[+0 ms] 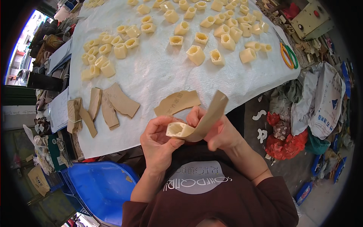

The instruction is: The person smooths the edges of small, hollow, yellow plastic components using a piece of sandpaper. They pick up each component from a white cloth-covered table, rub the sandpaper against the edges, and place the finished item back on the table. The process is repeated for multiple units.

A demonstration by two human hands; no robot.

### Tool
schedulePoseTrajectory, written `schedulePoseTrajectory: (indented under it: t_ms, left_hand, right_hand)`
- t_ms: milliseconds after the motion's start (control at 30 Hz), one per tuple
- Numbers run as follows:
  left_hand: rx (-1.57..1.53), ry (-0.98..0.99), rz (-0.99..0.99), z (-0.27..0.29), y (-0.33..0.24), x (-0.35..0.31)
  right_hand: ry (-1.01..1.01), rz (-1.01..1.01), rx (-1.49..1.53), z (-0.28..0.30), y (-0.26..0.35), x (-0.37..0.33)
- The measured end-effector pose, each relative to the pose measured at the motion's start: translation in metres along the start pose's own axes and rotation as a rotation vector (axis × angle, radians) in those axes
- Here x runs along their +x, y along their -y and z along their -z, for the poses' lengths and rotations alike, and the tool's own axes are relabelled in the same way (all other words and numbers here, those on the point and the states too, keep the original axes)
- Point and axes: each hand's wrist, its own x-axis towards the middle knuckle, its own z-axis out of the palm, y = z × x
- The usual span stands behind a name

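Note:
My left hand (155, 142) grips a small cream-yellow hollow piece (180, 131) between thumb and fingers, with its open end showing. A curved tan strip (211, 115) bends around the lower side of that piece, and its free end stands up to the right. My right hand (223, 134) is closed on this strip, its index finger reaching toward the hollow piece; some of its fingers are hidden behind the strip. On the white cloth just beyond my hands lies another curved tan strip (177, 102) with printed marks.
Many similar cream hollow pieces (196, 55) stand across the white-covered table (159, 72). Stacks of tan strips (109, 108) lie at its left. Scissors with orange and green handles (289, 56) rest at the right edge. A blue plastic basin (100, 187) is at lower left, red bags (285, 145) at right.

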Motion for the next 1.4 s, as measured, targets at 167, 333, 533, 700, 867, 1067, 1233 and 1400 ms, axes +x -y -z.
schedulePoseTrajectory:
  t_ms: [167,333,533,700,867,1067,1233,1400]
  left_hand:
    - [0.013,0.031,0.025,-0.001,-0.004,-0.002]
    - [0.007,0.133,0.001,0.003,-0.001,-0.002]
    - [0.044,0.181,-0.071,0.001,0.0,-0.003]
    - [0.105,0.191,-0.034,-0.002,-0.004,-0.002]
    - [0.306,0.261,-0.089,0.004,-0.003,0.003]
    - [0.492,0.206,-0.291,-0.005,0.004,0.01]
    - [0.303,0.076,-0.138,-0.016,0.007,0.005]
    - [0.294,0.153,-0.046,-0.009,-0.002,0.007]
  right_hand:
    - [-0.175,0.002,-0.112,-0.002,0.006,-0.002]
    - [-0.275,0.033,-0.261,-0.011,0.005,-0.005]
    - [-0.289,0.006,-0.302,-0.009,0.004,-0.006]
    - [-0.265,-0.005,-0.37,-0.004,0.003,-0.004]
    - [-0.241,-0.038,-0.338,-0.005,0.004,-0.001]
    - [-0.204,-0.059,-0.249,0.001,0.005,-0.006]
    - [-0.214,0.113,-0.432,-0.005,0.006,-0.003]
    - [-0.281,0.015,-0.581,-0.004,0.014,-0.003]
